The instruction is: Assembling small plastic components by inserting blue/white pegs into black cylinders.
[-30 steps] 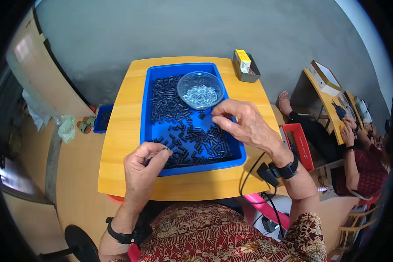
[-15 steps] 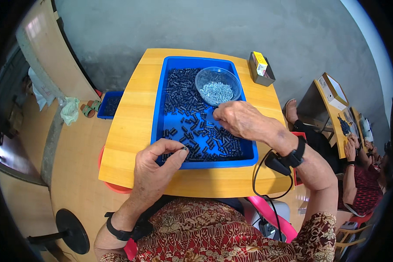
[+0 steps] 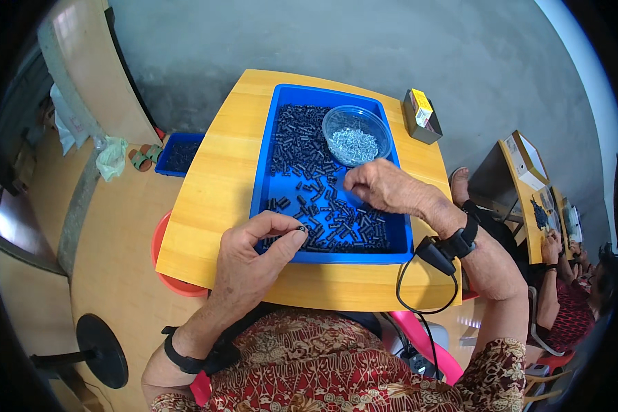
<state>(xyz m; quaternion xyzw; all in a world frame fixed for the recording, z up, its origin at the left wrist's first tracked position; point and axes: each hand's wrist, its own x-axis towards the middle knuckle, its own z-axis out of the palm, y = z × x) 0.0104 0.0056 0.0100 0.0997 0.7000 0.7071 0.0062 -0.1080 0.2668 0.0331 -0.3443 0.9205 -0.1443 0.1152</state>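
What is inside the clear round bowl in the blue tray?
The clear bowl holds a heap of small silvery parts. The tray floor beneath the heap is covered.

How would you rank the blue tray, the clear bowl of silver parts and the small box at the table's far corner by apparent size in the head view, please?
1. blue tray
2. clear bowl
3. small box, though it lies farther off, so this is less sure.

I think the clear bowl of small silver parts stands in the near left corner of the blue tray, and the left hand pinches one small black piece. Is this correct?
Not quite. The clear bowl of silver parts stands in the far right corner of the blue tray, as the head view shows. The rest holds: the left hand pinches one small black piece.
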